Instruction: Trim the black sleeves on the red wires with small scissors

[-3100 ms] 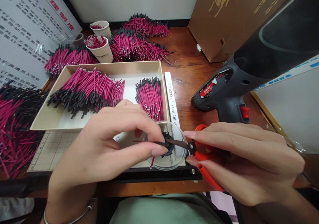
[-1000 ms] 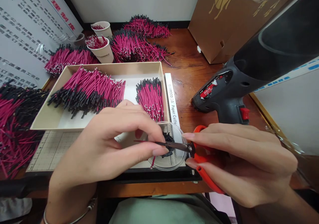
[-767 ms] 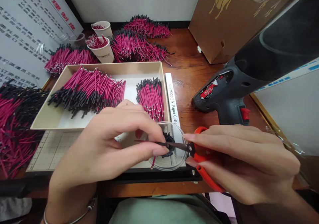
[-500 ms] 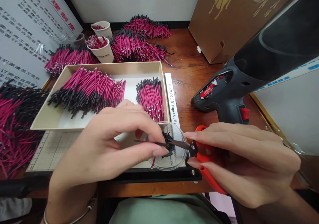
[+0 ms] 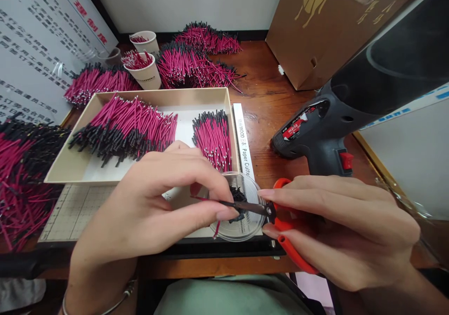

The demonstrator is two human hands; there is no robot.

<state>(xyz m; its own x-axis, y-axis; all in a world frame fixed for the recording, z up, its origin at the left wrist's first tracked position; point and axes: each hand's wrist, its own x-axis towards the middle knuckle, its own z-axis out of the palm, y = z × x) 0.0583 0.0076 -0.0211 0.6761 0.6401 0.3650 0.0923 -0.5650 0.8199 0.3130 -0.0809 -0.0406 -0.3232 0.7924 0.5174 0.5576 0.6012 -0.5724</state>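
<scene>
My left hand pinches a thin pink-red wire with a black sleeved end between thumb and forefinger. In my right hand are orange-handled scissors, their dark blades reaching my left fingertips at the wire's black end. Beneath the blades stands a clear round plastic dish holding small black clippings. A piece of red wire hangs below my left thumb, and its upper part is hidden. Behind my left hand, a cream box holds two groups of red wires with black ends.
A black heat gun stands on the right, before a brown carton. Two paper cups of wires and loose wire piles lie behind the box. More wires are heaped at left. A paper cutter lies underneath.
The scissor blades have come closer together and moved slightly left toward my left fingertips. My left hand keeps its pinch on the wire almost in place.
</scene>
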